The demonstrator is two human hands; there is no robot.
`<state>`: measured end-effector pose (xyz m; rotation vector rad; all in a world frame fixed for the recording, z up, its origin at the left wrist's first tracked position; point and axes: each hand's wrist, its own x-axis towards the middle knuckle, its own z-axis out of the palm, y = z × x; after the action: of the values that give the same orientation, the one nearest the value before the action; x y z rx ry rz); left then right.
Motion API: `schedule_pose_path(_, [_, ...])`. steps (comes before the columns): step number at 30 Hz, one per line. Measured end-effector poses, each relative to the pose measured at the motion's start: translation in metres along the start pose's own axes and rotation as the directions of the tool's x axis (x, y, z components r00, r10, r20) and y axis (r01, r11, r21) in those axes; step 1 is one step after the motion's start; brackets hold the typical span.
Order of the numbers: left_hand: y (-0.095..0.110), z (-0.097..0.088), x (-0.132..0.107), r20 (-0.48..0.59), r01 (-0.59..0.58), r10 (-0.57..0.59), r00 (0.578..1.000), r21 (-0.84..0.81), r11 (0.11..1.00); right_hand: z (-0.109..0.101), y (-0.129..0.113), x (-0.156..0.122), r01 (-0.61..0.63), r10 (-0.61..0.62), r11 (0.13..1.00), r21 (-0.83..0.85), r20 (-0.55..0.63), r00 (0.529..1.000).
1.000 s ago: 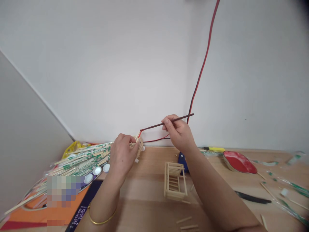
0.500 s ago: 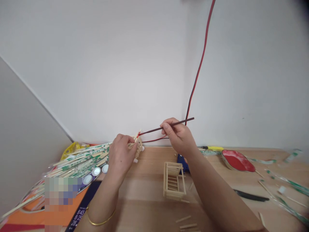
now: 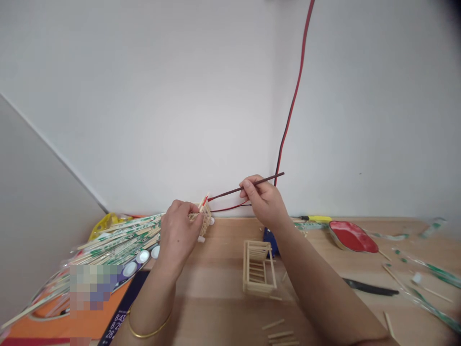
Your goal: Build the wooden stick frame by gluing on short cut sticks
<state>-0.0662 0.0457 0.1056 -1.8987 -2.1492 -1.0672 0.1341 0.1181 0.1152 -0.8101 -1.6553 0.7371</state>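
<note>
My left hand [image 3: 182,230] pinches a short wooden stick [image 3: 203,203] between thumb and fingertips; part of the stick is painted red. In my right hand [image 3: 264,197] is a thin dark paintbrush [image 3: 230,192], held like a pen, its red tip touching or very close to the painted stretch. Just behind the left fingers a small frame of wooden sticks [image 3: 206,223] shows in part, the rest hidden by the hand. Another open stick frame [image 3: 246,269] stands on the table between my forearms. A shallow dish of red paint [image 3: 353,235] lies to the right.
Wrapped chopsticks [image 3: 126,235] pile up at the left, beside small white paint pots [image 3: 142,256] and a phone [image 3: 118,312]. Cut stick pieces [image 3: 281,334] lie in front. A black strip-like object [image 3: 370,287], a yellow-handled tool [image 3: 319,219] and torn wrappers [image 3: 439,274] are at right.
The brush tip has shifted slightly along the stick, and more red shows on it. The view has tilted a little; both hands keep their grips.
</note>
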Motion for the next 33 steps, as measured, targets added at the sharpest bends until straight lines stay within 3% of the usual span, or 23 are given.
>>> schedule_pose_path(33, [0.000,0.000,0.001,-0.002,-0.008,0.008,1.000,0.007,1.000,-0.003,-0.014,0.002,0.030,-0.033,0.998,0.048,0.050,0.998])
